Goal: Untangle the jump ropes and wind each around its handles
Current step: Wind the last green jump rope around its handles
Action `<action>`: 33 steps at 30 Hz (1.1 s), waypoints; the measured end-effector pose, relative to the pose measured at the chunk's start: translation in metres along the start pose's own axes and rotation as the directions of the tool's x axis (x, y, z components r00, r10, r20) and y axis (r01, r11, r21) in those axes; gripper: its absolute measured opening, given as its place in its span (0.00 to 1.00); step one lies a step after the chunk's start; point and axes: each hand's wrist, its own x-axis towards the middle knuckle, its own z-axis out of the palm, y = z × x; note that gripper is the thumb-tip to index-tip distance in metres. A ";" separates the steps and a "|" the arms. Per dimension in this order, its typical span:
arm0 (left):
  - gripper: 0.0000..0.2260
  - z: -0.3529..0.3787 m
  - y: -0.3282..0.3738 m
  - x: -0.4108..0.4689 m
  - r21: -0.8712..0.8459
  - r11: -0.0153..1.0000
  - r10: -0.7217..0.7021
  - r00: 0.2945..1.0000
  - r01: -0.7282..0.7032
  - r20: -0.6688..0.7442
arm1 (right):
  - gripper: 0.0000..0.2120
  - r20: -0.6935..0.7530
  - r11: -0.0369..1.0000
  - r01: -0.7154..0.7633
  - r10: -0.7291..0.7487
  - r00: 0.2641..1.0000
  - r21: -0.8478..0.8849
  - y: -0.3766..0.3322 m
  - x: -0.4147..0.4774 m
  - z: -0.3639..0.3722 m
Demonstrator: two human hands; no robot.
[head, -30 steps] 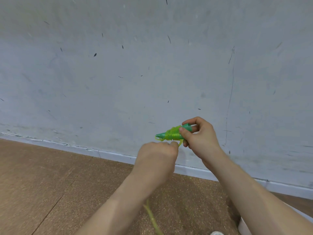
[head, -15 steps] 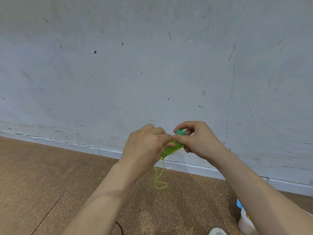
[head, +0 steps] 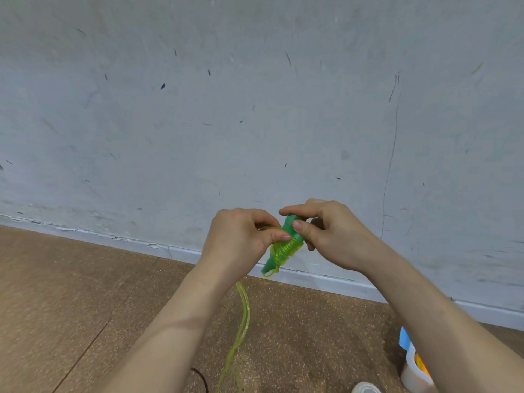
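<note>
Green plastic handles (head: 289,236), coiled with glossy yellow-green rope (head: 244,313), pinched by both hands (head: 286,236)

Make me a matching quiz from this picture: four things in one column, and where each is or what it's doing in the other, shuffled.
Column one
1. left hand
2. right hand
3. rope
4. white tub

Column two
A. stands on the floor, lower right
B. grips the green handles at their upper end
C. hangs loose toward the floor
D. pinches the rope by the coils

Pairs: 1-D, 2-B, 3-C, 4-A
</note>
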 end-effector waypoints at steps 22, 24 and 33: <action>0.16 0.005 -0.015 0.009 -0.697 0.633 -0.097 0.928 0.336 0.359 | 0.11 0.123 0.543 -0.114 0.020 0.992 0.832 -0.009 -0.010 -0.007; 0.13 0.010 -0.011 0.009 -0.731 0.578 -0.116 0.923 0.363 0.366 | 0.13 0.086 0.504 -0.099 0.050 0.995 0.858 -0.012 -0.008 -0.003; 0.14 0.009 -0.010 0.012 -0.815 0.543 -0.191 0.975 0.201 0.113 | 0.12 0.052 0.415 -0.098 0.119 0.991 0.905 -0.026 -0.002 0.003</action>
